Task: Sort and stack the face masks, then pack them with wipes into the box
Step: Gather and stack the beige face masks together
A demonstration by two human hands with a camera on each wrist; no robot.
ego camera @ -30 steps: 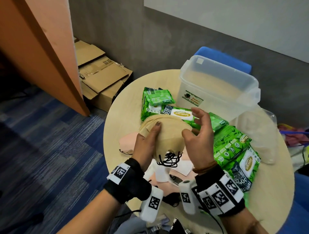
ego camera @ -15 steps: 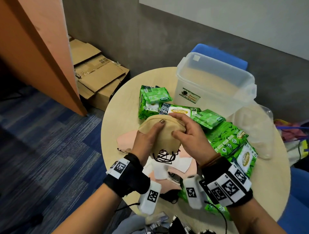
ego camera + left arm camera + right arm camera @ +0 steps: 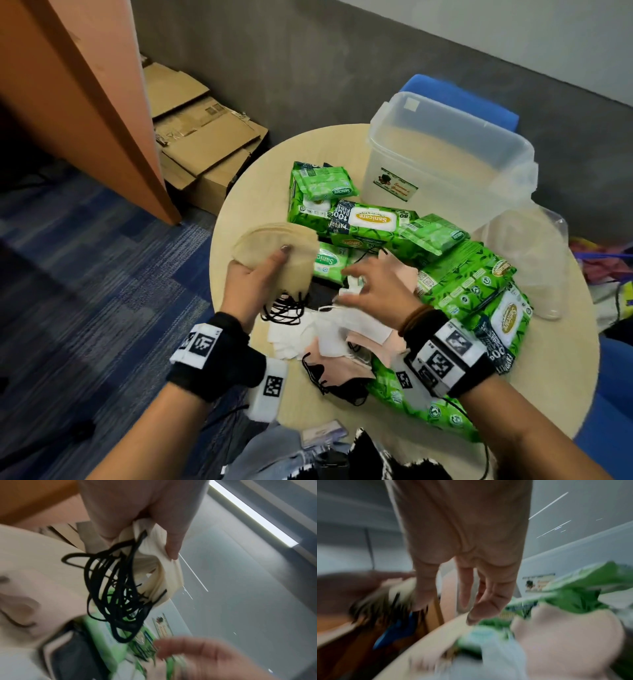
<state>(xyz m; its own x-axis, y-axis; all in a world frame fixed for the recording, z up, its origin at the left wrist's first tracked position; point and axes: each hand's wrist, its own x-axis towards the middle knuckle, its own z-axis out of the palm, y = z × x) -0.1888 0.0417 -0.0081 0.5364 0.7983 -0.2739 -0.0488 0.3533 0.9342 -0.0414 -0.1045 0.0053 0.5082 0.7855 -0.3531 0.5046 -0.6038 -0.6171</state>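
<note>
A sorted stack of beige masks (image 3: 274,251) is held in the left hand (image 3: 251,291) at centre left of the head view, thumb on top and fingers curled beneath; their black ear loops (image 3: 118,588) hang in a tangle below the grip. The right hand (image 3: 373,291) is held with fingers spread and loosely bent over the unsorted pile, gripping nothing as far as the blurred frames show.

One colour appears to be gathered. White masks (image 3: 342,329), pink masks (image 3: 394,274) and black masks (image 3: 346,387) are seen loose and mixed at lower centre on the worktop (image 3: 253,192), so most of the sorting is judged still to be done. The green wipe packs (image 3: 359,219) are scattered from upper centre down the right side, none packed. The clear box (image 3: 445,164) stands open at upper right, apparently with nothing inside, its lid (image 3: 527,260) lying beside it. Packing is judged not yet begun.
</note>
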